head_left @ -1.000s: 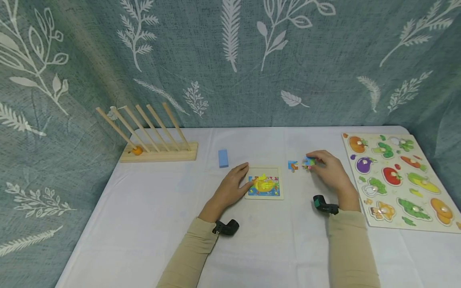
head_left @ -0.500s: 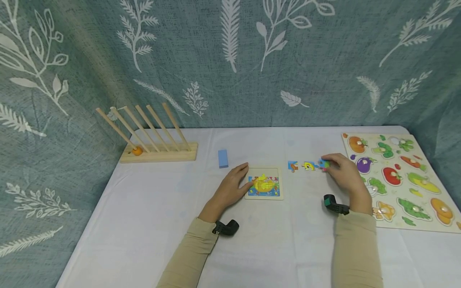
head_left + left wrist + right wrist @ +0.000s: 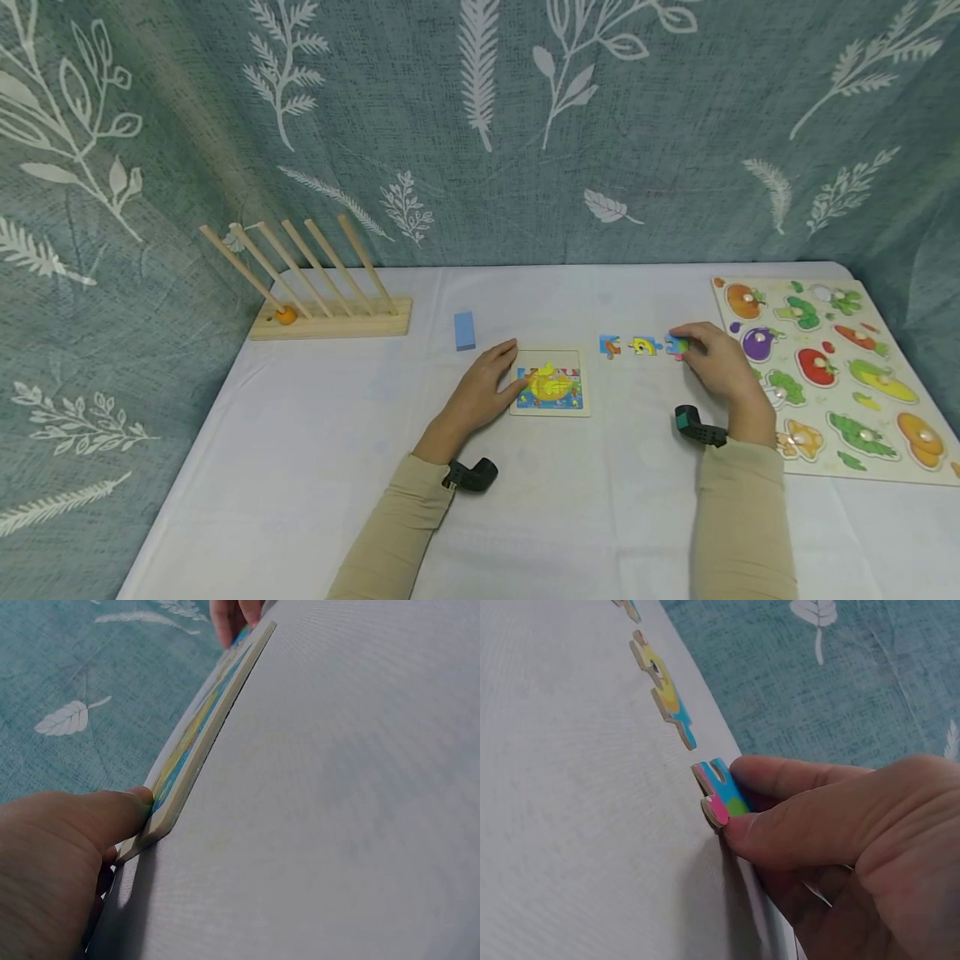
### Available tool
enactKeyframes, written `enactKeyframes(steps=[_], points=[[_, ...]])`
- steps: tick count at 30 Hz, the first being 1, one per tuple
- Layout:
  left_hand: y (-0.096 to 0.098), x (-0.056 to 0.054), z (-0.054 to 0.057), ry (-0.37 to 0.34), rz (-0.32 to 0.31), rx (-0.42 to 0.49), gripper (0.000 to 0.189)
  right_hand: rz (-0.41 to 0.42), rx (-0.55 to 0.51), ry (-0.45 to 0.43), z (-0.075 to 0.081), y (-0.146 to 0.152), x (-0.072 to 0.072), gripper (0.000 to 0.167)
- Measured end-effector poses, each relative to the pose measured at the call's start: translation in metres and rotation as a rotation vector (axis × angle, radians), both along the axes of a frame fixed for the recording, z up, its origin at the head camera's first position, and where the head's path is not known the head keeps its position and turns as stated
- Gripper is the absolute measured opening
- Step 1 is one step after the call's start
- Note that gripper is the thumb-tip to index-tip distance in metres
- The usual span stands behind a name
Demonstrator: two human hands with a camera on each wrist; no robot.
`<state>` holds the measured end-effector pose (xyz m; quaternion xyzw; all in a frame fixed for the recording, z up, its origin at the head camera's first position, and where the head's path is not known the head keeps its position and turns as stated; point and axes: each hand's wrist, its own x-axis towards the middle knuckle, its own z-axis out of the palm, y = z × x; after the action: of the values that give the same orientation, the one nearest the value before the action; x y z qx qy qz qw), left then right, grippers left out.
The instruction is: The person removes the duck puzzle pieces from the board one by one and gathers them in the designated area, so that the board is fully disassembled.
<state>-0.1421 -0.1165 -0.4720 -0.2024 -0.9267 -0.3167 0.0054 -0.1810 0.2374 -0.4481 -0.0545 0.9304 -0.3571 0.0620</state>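
In the head view my left hand [image 3: 480,387] holds the left side of a small wooden jigsaw tray [image 3: 587,387]. The thumb lies over its edge in the left wrist view, with the other fingers along the side. Joined pieces showing a yellow duck [image 3: 551,385] fill the tray's lower part; its upper strip is bare wood. My right hand [image 3: 708,362] pinches a blue, pink and green puzzle piece [image 3: 724,791] between thumb and forefinger, at the table. Left of it lie a yellow piece with an eye [image 3: 643,346] and a blue and orange piece [image 3: 610,346].
A blue block [image 3: 465,331] lies behind my left hand. At the back left stands a wooden peg rack [image 3: 337,325] with one orange bead [image 3: 286,314]. A vegetable knob-puzzle board [image 3: 847,454] lies on the right, partly under my right forearm. A patterned curtain [image 3: 525,208] hangs behind the table.
My right hand has moved right with the blue, pink and green piece, away from the yellow piece, which now shows fully. The left hand and tray have not moved.
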Motion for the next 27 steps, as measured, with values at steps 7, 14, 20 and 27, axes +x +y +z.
enactKeyframes(steps=[7,14,20,27], points=[[0.000,0.000,0.000,-0.004,-0.001,0.001,0.062,0.012,0.000,0.024,-0.002,0.000,-0.001,0.035],[0.000,0.000,-0.001,-0.001,0.000,-0.001,0.062,-0.014,-0.014,-0.005,0.002,-0.001,0.001,0.040],[0.001,-0.001,0.000,-0.007,0.000,0.000,0.062,0.035,-0.033,0.060,0.007,-0.013,0.000,0.041],[-0.003,-0.001,0.001,-0.013,-0.022,-0.028,0.061,0.139,-0.062,0.079,0.010,-0.046,-0.004,0.040]])
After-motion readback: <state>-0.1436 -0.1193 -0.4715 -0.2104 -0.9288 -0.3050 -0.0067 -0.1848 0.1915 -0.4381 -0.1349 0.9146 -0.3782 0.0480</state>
